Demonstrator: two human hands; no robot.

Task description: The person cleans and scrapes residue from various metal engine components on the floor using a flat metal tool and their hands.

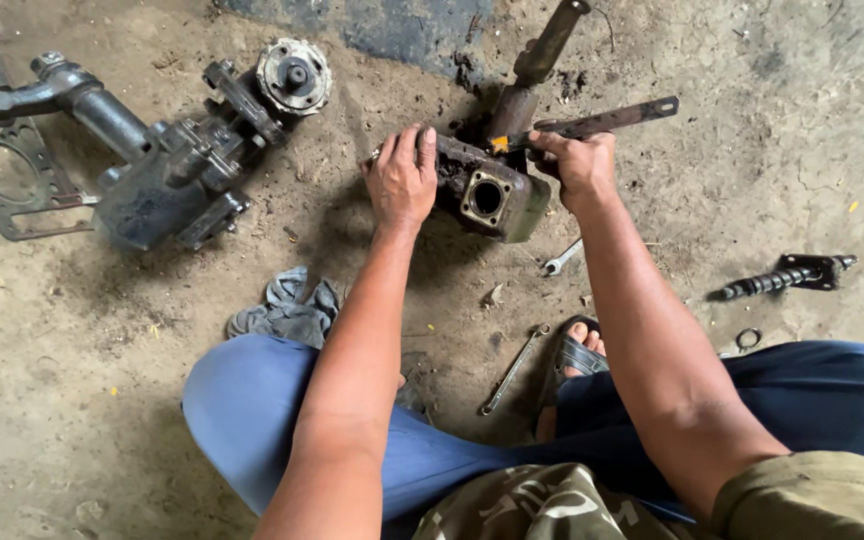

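My left hand rests flat on the left top of a greasy metal gear housing lying on the dirt floor, holding it down. A thick shaft sticks out of the housing toward the far side. My right hand grips the near end of a flat metal bar with a hole at its far tip. The bar's near end sits at the housing's top, beside a small yellow spot.
A larger grey machine assembly and a flat gasket plate lie at left. Two wrenches, a grey rag, a worm-threaded shaft and a small ring lie on the floor near my crossed legs.
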